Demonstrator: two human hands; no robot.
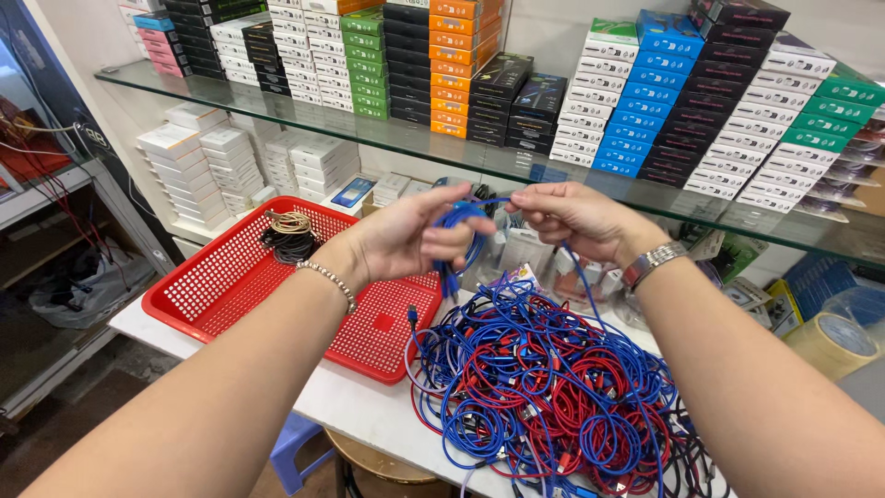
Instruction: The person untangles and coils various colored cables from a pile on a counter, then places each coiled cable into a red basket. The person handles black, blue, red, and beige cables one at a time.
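Winding a blue cable at frame centre

My left hand (406, 238) is gripping a coiled blue cable (464, 242) while my right hand (573, 219) is pinching its thin strand, above a glossy blue-and-red cable tangle (544, 387) on the white worktop (346, 401); the perforated red plastic tray (230, 277) sits left, and the tangle's lower edge is cut off.

A small electronics-accessory shop or stockroom; a glass shelf (304, 115) carries tight stacks of small coloured product boxes (636, 101); more white boxes (198, 157) are piled below; a heap of red and blue cables (544, 378) covers the white tabletop (341, 406) beside a red plastic basket (230, 277).
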